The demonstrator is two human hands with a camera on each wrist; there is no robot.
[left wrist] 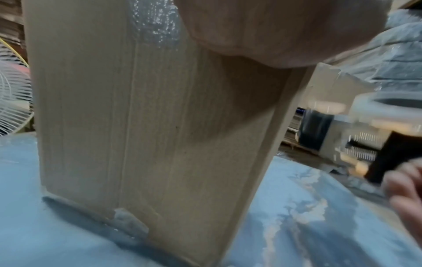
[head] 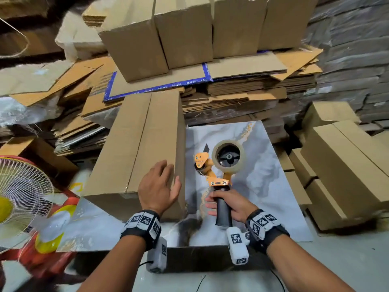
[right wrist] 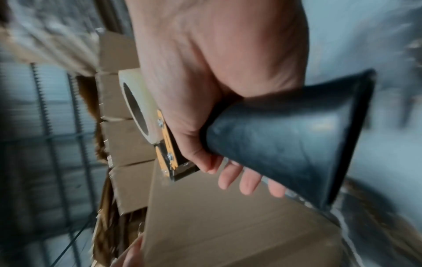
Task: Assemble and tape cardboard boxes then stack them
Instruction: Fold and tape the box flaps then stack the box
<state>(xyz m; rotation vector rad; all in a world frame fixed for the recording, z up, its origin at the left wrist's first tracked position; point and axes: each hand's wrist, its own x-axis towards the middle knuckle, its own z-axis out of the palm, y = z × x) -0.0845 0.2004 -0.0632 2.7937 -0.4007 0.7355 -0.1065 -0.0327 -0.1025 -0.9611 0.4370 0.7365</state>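
The left hand (head: 157, 186) lies flat and loose on the box (head: 134, 148). At 3 o'clock from it, the right hand (head: 233, 204) has its grip tight around the tape gun (head: 221, 171), above the surface (head: 273, 186).

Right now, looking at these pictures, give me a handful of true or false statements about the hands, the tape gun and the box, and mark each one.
1. The right hand grips the black handle of the tape dispenser. True.
2. The left hand holds a knife. False: it holds nothing; its open fingers rest at the near corner of the cardboard box.
3. The dispenser carries a roll of tape. True.
4. The box on the marble board has its top flaps standing open. False: the flaps are folded shut.
5. A fan stands to the right of the box. False: it is on the left.
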